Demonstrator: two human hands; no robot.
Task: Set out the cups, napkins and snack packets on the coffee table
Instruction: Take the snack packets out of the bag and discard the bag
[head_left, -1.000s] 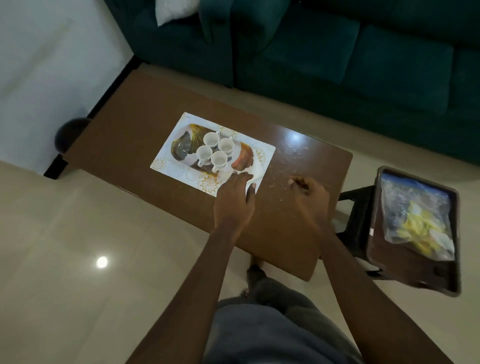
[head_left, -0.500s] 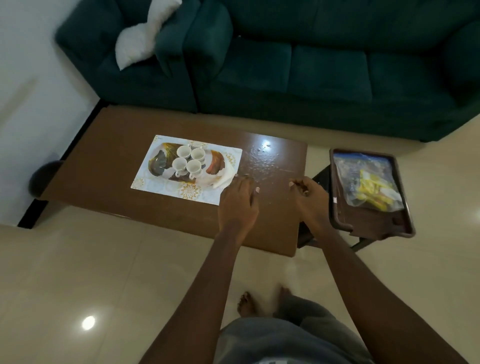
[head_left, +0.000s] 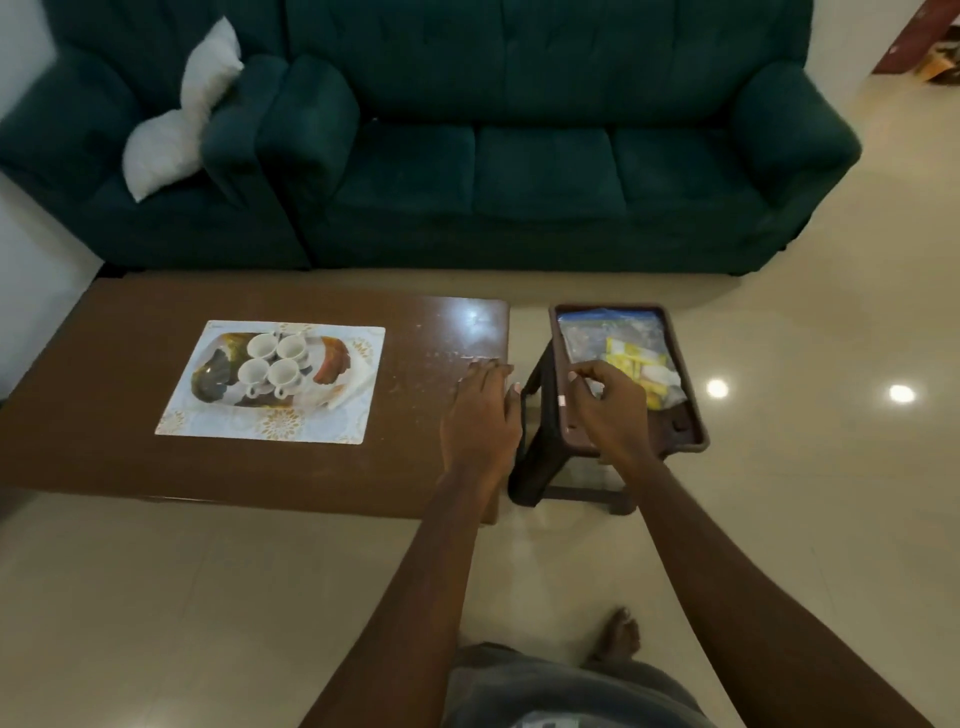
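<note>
Your left hand (head_left: 480, 415) lies flat at the right end of the brown wooden worktop (head_left: 104, 389), fingers straight and gripping nothing. Your right hand (head_left: 608, 410) hovers over the dark brown plastic tray (head_left: 670, 431) on the dark stool (head_left: 535, 457). Its fingers are curled, and you cannot tell whether they pinch anything. The tray holds a clear zip bag (head_left: 597, 332) with yellow snack packets (head_left: 631, 358) inside. Four small white cups (head_left: 272, 361) stand clustered on the pale patterned placemat (head_left: 291, 426), with a white folded napkin (head_left: 358, 382) just beside them.
</note>
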